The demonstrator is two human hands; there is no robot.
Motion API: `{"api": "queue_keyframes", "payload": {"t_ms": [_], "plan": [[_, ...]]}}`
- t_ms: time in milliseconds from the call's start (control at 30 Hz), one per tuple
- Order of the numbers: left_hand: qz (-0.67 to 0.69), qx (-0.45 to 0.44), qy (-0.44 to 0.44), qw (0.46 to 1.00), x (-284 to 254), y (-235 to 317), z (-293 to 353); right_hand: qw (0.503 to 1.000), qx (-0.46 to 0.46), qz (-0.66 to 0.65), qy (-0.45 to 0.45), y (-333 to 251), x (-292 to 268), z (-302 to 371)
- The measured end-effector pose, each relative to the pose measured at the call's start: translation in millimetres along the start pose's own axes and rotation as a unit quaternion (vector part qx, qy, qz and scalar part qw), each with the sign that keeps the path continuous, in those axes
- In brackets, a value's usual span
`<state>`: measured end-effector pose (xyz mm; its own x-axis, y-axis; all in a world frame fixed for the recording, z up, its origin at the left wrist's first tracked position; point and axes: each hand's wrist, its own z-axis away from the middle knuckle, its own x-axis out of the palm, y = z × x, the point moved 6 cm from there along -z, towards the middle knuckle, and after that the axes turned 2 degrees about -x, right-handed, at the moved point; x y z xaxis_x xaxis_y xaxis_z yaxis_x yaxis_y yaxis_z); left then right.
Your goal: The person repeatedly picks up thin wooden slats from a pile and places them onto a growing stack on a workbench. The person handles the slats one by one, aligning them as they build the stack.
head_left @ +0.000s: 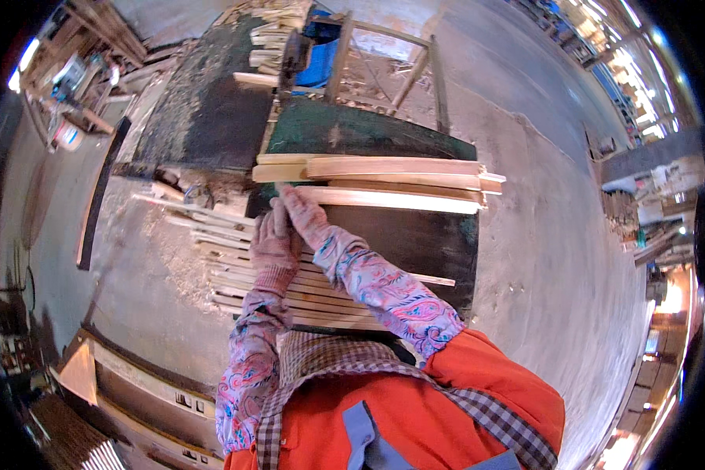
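Both my hands wear pale, dusty gloves and meet near the left end of a dark green work table (pixel 415 243). My right hand (pixel 307 216) reaches up and to the left, fingers stretched out, against the left end of the nearest wooden strip (pixel 399 199). Close beside it, my left hand (pixel 274 241) has its fingers extended over the ends of thin wooden strips (pixel 329 301) lying side by side in front of me. Beyond my fingers, thicker wooden strips (pixel 399 167) are stacked crosswise on the table. The undersides of my fingers are hidden.
A saw blade (pixel 291 59) stands upright behind the strips, beside a dark table (pixel 204 102) strewn with sawdust. More cut strips (pixel 268 47) lie at the back. A wooden frame (pixel 388 66) stands behind the work table. Sawdust (pixel 172 266) covers the floor at left.
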<state>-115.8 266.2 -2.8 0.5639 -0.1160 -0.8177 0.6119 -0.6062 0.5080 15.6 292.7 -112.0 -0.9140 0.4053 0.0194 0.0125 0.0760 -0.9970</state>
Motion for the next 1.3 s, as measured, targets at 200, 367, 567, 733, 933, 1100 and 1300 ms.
{"api": "queue_keyframes", "payload": {"t_ms": [200, 367, 567, 733, 933, 1100, 1300], "plan": [[-0.162, 0.042, -0.099, 0.981, -3.5, 12.9, -4.4, 0.91, -0.057, 0.407, -0.048, -149.2, -65.7, 6.2], [-0.18, 0.012, -0.133, 0.975, 5.1, 23.9, -17.1, 0.683, -0.179, 0.708, 0.017, -152.3, -173.9, -12.0], [-0.177, 0.006, -0.124, 0.976, 1.0, 22.4, -13.1, 0.65, 0.007, 0.746, -0.148, -139.6, -212.1, -28.2], [-0.172, 0.004, -0.09, 0.981, -3.1, 18.5, -10.8, 0.672, -0.122, 0.722, -0.109, -174.6, -188.0, -20.0], [-0.205, 0.012, -0.117, 0.972, -3.3, 25.3, -20.4, 0.678, -0.038, 0.681, -0.274, -189.7, -159.6, 41.4], [-0.203, 0.019, -0.121, 0.971, -2.4, 26.5, -21.5, 0.68, -0.006, 0.669, -0.299, -167.8, -164.6, 60.2], [-0.193, 0.012, -0.133, 0.972, -3.2, 25.3, -19.6, 0.678, 0.103, 0.663, -0.299, -149.6, -165.1, 58.9]]}}
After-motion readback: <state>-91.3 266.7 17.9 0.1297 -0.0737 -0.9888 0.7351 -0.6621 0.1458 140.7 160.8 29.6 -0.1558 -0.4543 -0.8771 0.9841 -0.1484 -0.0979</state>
